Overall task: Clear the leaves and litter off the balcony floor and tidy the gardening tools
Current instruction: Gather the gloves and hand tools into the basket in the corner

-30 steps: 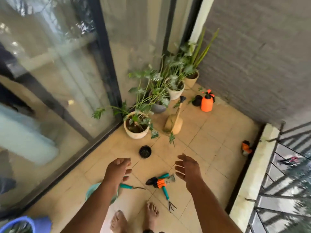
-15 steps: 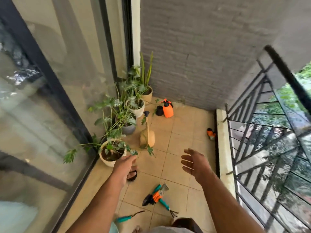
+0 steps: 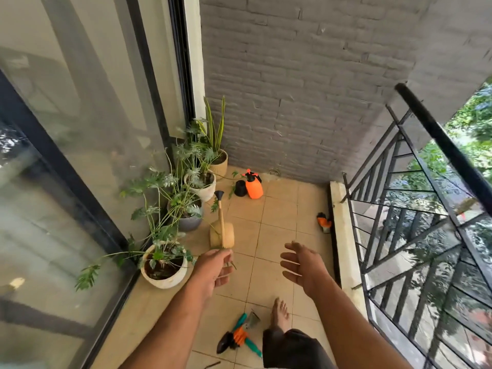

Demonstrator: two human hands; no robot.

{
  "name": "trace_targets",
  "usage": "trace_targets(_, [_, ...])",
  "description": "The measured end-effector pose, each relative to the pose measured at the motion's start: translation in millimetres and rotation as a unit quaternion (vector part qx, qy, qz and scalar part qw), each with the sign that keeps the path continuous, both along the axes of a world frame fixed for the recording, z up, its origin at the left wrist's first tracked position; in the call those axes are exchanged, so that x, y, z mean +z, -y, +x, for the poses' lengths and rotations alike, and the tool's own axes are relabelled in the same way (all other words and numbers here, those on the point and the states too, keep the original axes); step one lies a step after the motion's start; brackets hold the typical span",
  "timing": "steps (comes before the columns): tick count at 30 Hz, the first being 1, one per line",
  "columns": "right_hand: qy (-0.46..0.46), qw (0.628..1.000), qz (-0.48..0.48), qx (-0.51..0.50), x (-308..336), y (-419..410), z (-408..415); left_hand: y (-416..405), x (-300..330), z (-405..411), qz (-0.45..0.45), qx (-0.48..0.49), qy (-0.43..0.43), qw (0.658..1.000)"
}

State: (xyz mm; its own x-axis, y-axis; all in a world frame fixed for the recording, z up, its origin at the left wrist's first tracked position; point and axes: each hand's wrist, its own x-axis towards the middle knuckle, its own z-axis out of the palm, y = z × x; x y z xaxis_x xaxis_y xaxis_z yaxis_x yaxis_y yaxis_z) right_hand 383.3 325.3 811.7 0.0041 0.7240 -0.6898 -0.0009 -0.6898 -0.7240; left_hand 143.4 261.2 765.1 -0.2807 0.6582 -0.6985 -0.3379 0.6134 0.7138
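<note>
My left hand [image 3: 213, 270] is raised over the tiled floor [image 3: 279, 230], its fingers curled round a few thin green leaf bits [image 3: 231, 264]. To its right my right hand [image 3: 303, 265] hovers with spread fingers and holds nothing. A bundle of teal and orange hand tools [image 3: 239, 334] lies on the floor by my bare foot [image 3: 279, 312]. Ahead of my left hand a beige watering can [image 3: 222, 235] rests on the tiles. An orange sprayer [image 3: 253, 186] and a small black pot [image 3: 240, 188] stand near the brick wall.
Several potted plants [image 3: 165, 265] line the glass door on the left. An orange and black item [image 3: 324, 222] lies against the low curb [image 3: 340, 235] under the black railing [image 3: 426, 209]. A thin twig [image 3: 213, 364] lies at the bottom edge.
I have stepped forward and looked up along the balcony. My left hand has lifted from beside the front pot and now grips leaf bits. The right hand stayed open.
</note>
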Motion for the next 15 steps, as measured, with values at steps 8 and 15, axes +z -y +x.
trace_targets(8, [-0.04,0.998,-0.021,0.038,-24.2,-141.6,-12.4,-106.3,-12.0,-2.8,-0.006,0.042,-0.058,0.997])
trace_targets(15, [-0.037,0.994,-0.02,0.103,-25.7,-288.9,13.5,-259.7,-12.5,43.1,-0.028,0.109,-0.069,0.991])
